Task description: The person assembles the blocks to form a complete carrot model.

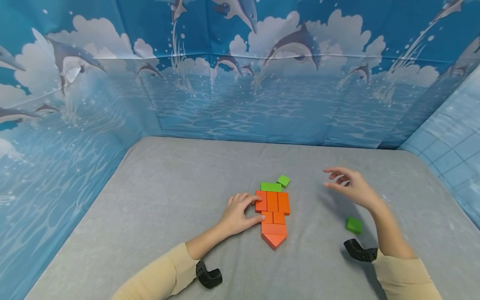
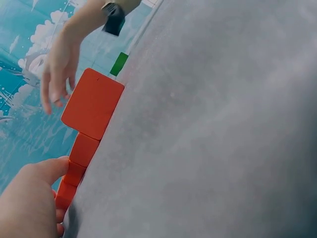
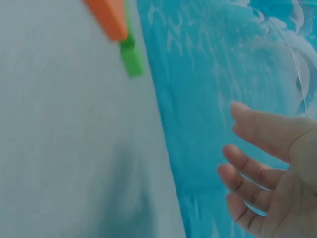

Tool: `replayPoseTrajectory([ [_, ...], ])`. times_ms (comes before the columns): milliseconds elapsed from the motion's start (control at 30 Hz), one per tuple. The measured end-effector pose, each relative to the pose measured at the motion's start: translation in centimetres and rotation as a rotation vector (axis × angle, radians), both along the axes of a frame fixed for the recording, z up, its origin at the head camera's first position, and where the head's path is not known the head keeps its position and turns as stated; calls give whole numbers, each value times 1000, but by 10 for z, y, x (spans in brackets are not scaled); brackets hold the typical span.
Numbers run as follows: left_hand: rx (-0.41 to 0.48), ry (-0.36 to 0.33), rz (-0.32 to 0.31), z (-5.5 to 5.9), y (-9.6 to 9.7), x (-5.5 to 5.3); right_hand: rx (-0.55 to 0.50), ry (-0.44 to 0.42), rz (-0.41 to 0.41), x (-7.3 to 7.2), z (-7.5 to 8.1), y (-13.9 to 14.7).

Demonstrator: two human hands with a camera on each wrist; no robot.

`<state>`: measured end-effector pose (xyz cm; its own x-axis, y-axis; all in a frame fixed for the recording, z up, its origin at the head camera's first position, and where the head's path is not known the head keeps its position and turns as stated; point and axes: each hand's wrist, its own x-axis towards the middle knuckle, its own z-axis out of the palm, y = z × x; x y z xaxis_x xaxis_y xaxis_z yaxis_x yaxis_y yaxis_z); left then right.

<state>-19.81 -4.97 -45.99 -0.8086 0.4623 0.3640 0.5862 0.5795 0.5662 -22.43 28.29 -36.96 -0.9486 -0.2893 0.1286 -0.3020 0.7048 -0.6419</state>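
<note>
Orange blocks (image 1: 272,203) lie side by side on the grey surface, with an orange triangular block (image 1: 274,240) at the near end. A green rectangular block (image 1: 271,187) touches their far end, and a small green block (image 1: 283,181) sits askew at its right corner. My left hand (image 1: 237,214) rests against the left side of the orange group, thumb and index fingertip touching blocks. In the left wrist view, the thumb (image 2: 53,169) meets an orange block. My right hand (image 1: 350,186) hovers to the right, holding nothing, its fingers loosely bent. Another green block (image 1: 353,225) lies nearer its wrist.
A grey cloth-covered table (image 1: 187,166) spreads under everything. Behind it and to both sides hangs a blue curtain (image 1: 225,104) printed with dolphins and clouds. A black wrist device (image 1: 208,276) is on the left arm, and another black wrist device (image 1: 360,251) on the right.
</note>
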Motion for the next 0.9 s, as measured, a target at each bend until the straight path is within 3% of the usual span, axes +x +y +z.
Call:
replayPoseTrajectory([
  [200, -1, -19, 4, 1, -1, 0, 80, -45, 7, 26, -8, 30],
  [533, -14, -26, 4, 1, 0, 0, 55, -22, -8, 64, -34, 62],
  [733, -2, -21, 5, 0, 0, 0, 21, -77, -38, 77, -45, 67],
  [900, -3, -17, 6, 0, 0, 0, 12, -49, -67, 80, -54, 66],
])
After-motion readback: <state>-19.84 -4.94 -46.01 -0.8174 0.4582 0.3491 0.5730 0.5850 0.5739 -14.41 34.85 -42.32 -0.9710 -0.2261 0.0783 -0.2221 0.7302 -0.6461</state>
